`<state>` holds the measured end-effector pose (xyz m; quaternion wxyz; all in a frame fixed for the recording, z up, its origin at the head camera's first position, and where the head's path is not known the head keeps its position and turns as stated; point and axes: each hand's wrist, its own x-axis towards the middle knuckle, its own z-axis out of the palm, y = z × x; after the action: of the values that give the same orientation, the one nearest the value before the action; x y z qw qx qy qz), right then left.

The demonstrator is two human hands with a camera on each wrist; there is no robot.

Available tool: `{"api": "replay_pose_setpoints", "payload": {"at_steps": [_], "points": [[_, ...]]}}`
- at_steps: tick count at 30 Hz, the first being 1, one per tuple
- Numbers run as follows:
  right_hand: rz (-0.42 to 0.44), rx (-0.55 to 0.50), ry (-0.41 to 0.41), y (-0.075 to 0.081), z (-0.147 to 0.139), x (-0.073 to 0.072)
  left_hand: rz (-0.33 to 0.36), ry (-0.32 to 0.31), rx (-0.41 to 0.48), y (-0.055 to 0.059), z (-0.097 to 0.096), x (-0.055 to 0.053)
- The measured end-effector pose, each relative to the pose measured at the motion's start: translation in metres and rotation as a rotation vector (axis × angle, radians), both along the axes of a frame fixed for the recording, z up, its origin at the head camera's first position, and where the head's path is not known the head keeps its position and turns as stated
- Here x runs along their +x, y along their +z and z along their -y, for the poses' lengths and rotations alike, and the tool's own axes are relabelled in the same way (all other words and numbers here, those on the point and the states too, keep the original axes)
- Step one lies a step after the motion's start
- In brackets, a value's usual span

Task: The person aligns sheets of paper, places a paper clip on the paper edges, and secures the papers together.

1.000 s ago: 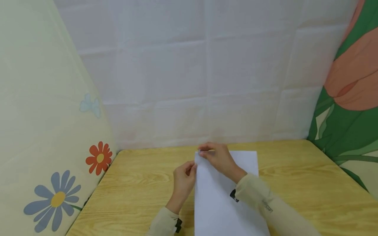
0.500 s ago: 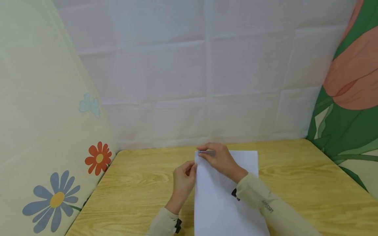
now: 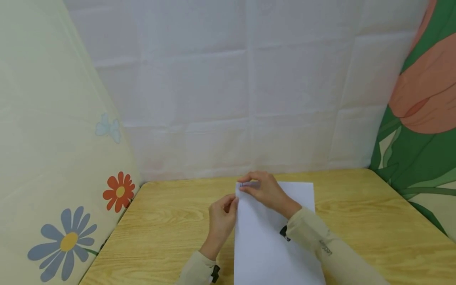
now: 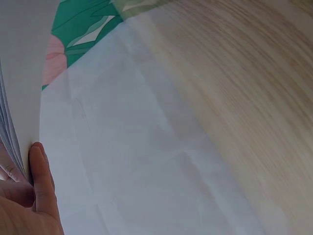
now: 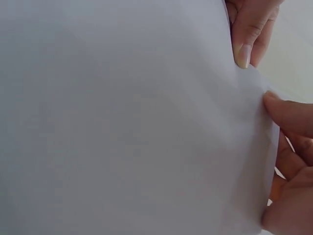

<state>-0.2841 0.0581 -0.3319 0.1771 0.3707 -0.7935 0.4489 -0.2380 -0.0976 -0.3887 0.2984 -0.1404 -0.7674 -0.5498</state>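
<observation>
A white stack of paper [image 3: 270,245] stands lengthwise in front of me, its far edge near the back of the table. My left hand [image 3: 221,217] pinches its left edge. In the left wrist view, that hand [image 4: 36,191] holds several sheets [image 4: 12,132] whose edges are slightly spread. My right hand [image 3: 268,192] reaches across and grips the far left corner with thumb and index finger. A tiny bluish detail shows between these fingers, too small to identify. In the right wrist view, the right hand [image 5: 296,147] bends the paper's edge close to the left thumb [image 5: 244,54].
The wood-grain table [image 3: 167,229] extends on both sides of the paper. A creased white cloth [image 3: 199,87] hangs behind it. Flower-printed cloths stand at the left [image 3: 46,158] and right [image 3: 424,158].
The paper's far right corner has shifted slightly to the right, and my right forearm has moved a little the same way. Both hands keep their grips.
</observation>
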Motion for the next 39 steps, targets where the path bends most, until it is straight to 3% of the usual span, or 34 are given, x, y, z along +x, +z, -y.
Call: {"api": "replay_pose_setpoints", "payload": {"at_steps": [7,18,23,29,31,35,39], "points": [[0.02,0.008,0.027,-0.001,-0.001,-0.001,0.008,0.011,-0.002,0.001,0.0,0.002],[-0.019,0.064,0.07,0.003,-0.002,-0.002,0.016,0.023,-0.012,0.0,0.001,0.001],[0.032,0.058,-0.068,0.004,-0.013,-0.001,0.024,0.042,-0.007,0.001,0.002,0.0],[-0.056,-0.03,-0.32,0.0,-0.055,0.003,0.065,0.038,0.047,0.001,0.007,-0.003],[-0.05,-0.035,-0.399,-0.005,-0.072,0.008,0.067,0.04,0.056,0.002,0.009,-0.005],[0.086,-0.021,-0.482,-0.016,-0.101,0.017,0.059,0.051,0.066,0.003,0.014,-0.007],[0.351,0.006,-0.42,-0.032,-0.12,0.027,0.08,0.051,0.102,0.006,0.014,-0.008]]}}
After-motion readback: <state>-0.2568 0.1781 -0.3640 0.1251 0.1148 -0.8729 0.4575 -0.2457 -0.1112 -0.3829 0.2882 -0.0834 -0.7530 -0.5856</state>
